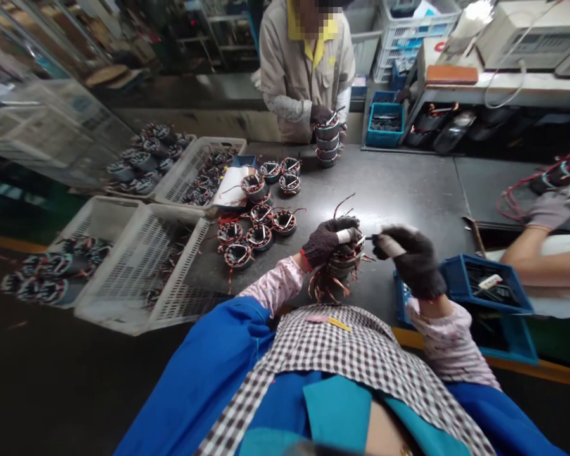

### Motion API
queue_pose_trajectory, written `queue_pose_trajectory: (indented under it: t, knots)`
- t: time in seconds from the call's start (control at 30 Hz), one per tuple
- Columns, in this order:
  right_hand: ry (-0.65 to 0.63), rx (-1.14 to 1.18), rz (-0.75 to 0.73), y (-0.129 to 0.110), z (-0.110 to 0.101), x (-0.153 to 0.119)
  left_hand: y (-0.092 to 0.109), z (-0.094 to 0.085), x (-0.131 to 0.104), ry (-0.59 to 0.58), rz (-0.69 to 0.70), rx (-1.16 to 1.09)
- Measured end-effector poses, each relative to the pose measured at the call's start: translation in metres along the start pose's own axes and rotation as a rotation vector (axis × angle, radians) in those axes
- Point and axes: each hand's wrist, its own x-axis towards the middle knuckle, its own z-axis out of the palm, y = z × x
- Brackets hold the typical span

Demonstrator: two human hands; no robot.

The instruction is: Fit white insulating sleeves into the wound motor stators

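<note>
On the bench before me stands a wound motor stator [344, 265], apparently stacked on another, with loose copper wire ends around its base and one wire rising above it. My left hand [327, 243], in a dark glove with pale tape on a finger, is closed on its upper rim. To the right, my right hand [412, 261], gloved too, pinches a thin dark strip [371, 237] whose tip points at the stator's top edge. The fingertips of that hand are apart from the stator. Several more stators [259, 237] stand to the left on the bench.
White plastic crates [114, 253] with stators and wires line the left side. Blue bins [489, 285] of dark strips are by my right arm. Across the bench a person [308, 76] handles a stator stack [327, 142]. Another person's gloved hand [551, 211] is at far right.
</note>
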Motion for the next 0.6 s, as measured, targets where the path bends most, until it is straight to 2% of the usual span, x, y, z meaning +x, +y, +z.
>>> queue_pose_trajectory:
  t: [0.07, 0.1, 0.2, 0.3, 0.4, 0.6]
  knots:
    - [0.144, 0.055, 0.091, 0.016, -0.01, -0.014, -0.001, 0.0, -0.001, 0.038, 0.024, -0.018]
    - [0.166, 0.054, 0.145, 0.026, -0.014, -0.022, -0.002, 0.001, -0.001, 0.06, 0.035, -0.024]
    - [0.121, 0.0, 0.268, 0.056, -0.021, -0.042, -0.005, 0.005, -0.001, 0.108, 0.029, 0.003]
    - [0.11, -0.094, 0.231, 0.076, -0.018, -0.051, -0.004, 0.007, -0.001, 0.119, 0.0, 0.052]
    - [0.093, -0.163, 0.194, 0.086, -0.013, -0.051, -0.001, 0.006, -0.001, 0.1, -0.006, 0.079]
    - [0.032, -0.056, 0.223, 0.091, 0.012, -0.04, -0.003, 0.009, -0.002, 0.115, 0.025, 0.125]
